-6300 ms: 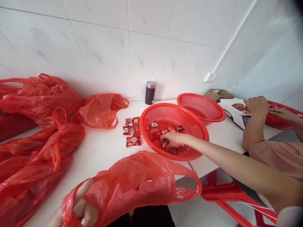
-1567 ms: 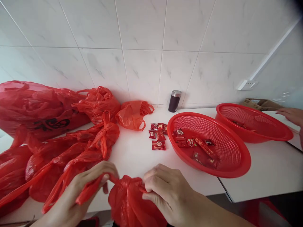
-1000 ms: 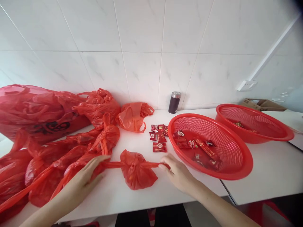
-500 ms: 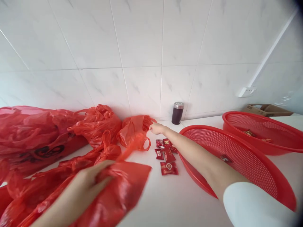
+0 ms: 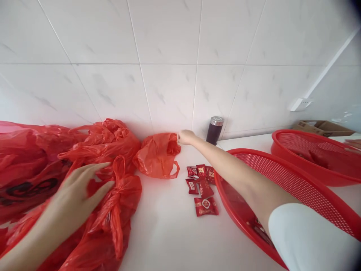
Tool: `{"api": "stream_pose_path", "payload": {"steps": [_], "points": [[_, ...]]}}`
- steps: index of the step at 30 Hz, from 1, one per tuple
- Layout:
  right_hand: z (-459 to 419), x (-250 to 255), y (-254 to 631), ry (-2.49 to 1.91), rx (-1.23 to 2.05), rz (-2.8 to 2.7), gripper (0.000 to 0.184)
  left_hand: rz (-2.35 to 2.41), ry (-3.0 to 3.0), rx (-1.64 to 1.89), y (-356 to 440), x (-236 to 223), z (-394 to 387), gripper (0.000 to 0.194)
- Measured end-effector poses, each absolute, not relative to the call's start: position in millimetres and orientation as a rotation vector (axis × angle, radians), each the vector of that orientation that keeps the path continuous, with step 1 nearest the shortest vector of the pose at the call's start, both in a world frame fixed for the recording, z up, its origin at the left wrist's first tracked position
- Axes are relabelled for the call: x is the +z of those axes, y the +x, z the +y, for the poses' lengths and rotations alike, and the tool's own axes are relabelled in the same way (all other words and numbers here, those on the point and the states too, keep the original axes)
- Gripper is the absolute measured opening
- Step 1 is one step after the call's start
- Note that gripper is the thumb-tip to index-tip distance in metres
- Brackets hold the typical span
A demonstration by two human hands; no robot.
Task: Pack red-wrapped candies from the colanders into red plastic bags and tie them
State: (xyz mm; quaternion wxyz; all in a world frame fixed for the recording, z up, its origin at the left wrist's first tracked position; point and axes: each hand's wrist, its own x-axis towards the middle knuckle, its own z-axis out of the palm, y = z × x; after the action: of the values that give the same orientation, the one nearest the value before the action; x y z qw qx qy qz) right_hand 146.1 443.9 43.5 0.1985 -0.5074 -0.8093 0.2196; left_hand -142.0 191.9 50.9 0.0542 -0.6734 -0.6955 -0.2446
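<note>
My left hand [image 5: 81, 188] hovers over the pile of red plastic bags on the left, its fingers stretched out and thumb apart, holding nothing. Just right of its fingertips is a red plastic bag with a knotted top [image 5: 121, 188]. By the wall, my right hand [image 5: 185, 137], a little blurred, has closed fingers at the upper right edge of a small, loose red plastic bag [image 5: 155, 156]. Several red candy packets [image 5: 205, 206] lie on the white table below my right forearm.
A dark thermos [image 5: 214, 131] stands against the tiled wall. On the right are a large red mesh basket [image 5: 248, 152] with some packets inside and a second red basket [image 5: 284, 135]. Another person's hand [image 5: 354, 143] shows at the right edge, near a cardboard box [image 5: 335, 130].
My left hand has let go of the red bag it held, and that bag now lies with the others at left. My right hand stays at the small bag's edge. The view has shifted slightly.
</note>
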Motion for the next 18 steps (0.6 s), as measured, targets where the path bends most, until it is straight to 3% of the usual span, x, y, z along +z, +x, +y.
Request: {"api": "stream_pose_path", "payload": {"steps": [6,10,14,18], "points": [[408.9,113.8,160.6,-1.073,0.519,-2.214,0.015,-1.997,-2.414,-0.527,-48.8,20.6,261.9,0.055],[370.9,151.2,195.9,-0.797,0.514,-1.898,0.01,-2.192,-2.294,-0.524,-43.3,-12.9,298.8,0.036],[338.5,171.8,236.6,-0.786,0.675,-1.702,0.008,-2.183,-2.145,-0.934,-30.3,10.6,294.3,0.024],[296.2,168.5,249.0,-0.774,0.761,-1.726,0.011,-1.882,-2.041,-1.497,18.5,68.2,250.6,0.036]]}}
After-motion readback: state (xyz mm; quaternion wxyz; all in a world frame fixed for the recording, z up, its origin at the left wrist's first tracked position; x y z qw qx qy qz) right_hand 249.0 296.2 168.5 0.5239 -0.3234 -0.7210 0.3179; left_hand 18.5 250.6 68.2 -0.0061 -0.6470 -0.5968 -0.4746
